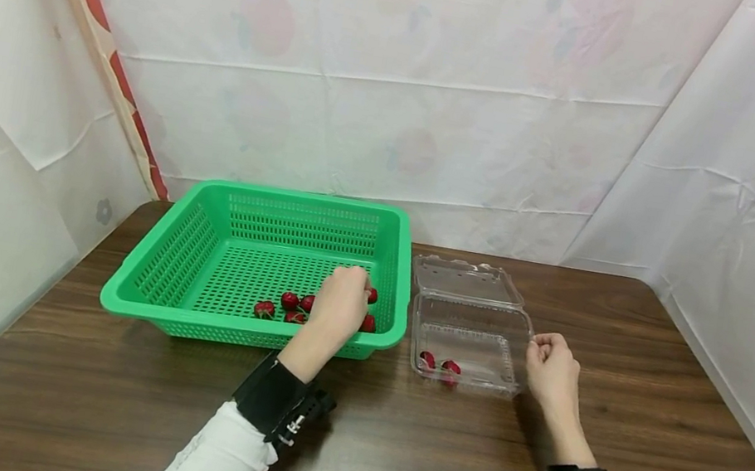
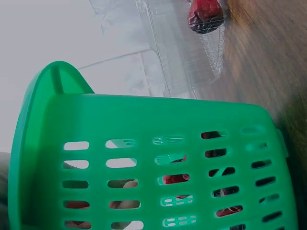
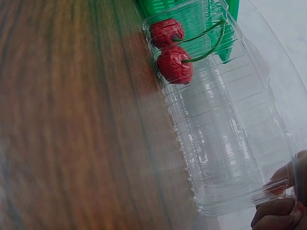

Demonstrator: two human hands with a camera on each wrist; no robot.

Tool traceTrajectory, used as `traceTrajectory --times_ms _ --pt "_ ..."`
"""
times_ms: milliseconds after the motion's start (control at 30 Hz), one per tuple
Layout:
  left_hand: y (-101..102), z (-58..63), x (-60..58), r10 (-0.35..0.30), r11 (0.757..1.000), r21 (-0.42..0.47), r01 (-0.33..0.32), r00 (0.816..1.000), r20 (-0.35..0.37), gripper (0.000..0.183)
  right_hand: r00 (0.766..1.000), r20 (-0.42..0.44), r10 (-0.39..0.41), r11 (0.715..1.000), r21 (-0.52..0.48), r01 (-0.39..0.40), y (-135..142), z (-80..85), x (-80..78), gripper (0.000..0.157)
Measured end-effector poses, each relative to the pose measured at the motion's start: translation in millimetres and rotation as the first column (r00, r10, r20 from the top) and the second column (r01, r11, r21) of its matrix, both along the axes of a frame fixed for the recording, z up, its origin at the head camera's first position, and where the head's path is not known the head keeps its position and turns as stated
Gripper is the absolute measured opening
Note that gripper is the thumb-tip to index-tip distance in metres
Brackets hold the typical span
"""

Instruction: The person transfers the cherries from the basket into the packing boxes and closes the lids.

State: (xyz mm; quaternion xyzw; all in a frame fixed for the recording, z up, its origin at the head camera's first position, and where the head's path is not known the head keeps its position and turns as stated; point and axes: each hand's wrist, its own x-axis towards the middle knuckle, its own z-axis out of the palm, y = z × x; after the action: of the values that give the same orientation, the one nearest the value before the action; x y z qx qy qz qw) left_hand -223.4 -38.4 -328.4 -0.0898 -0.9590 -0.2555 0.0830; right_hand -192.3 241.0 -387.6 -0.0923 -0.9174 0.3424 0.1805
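My left hand [image 1: 339, 302] reaches over the front rim into the green plastic basket [image 1: 398, 306], fingers downward among red cherries [image 1: 264, 309] in its front right part. Its fingertips are mostly hidden, and I cannot tell whether they hold a cherry. In the left wrist view, the slotted basket wall [image 2: 144, 115] covers most of that hand. My right hand [image 1: 553, 373] pinches the right rim of an open clear plastic clamshell container [image 1: 476, 320]. Inside its front left corner lie two cherries [image 3: 175, 64], their green stems [image 3: 211, 48] meeting at the tips.
The container's lid [image 1: 468, 281] is folded back behind it, close to the basket's right side. Both stand on a brown wood-grain table [image 1: 399, 458]. White sheeting [image 1: 381, 127] hangs behind the table and along both sides.
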Motion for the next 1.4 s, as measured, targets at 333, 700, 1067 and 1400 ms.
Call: traceTrajectory --times_ms 333,700,1067,1400 --pt "-8 -1.2 7.4 0.004 0.995 0.096 0.011 0.988 -0.157 0.014 1.000 -0.001 0.007 1.000 -0.003 -0.007 -1 0.8 0.3 0.020" --pt "-9 4.6 17.4 0.000 0.979 0.190 0.075 0.930 -0.367 0.012 1.000 -0.002 -0.002 1.000 0.006 0.002 0 -1.0 -0.4 0.021" --pt "-4 15.8 30.0 -0.010 0.959 0.237 0.156 0.854 -0.521 0.009 1.000 -0.002 0.001 1.000 -0.001 -0.001 0 -2.3 -0.9 0.021" --pt "6 21.3 42.1 -0.035 0.933 0.268 0.239 0.803 -0.595 0.007 1.000 0.002 0.006 1.000 -0.007 -0.006 0 -1.9 -0.6 0.021"
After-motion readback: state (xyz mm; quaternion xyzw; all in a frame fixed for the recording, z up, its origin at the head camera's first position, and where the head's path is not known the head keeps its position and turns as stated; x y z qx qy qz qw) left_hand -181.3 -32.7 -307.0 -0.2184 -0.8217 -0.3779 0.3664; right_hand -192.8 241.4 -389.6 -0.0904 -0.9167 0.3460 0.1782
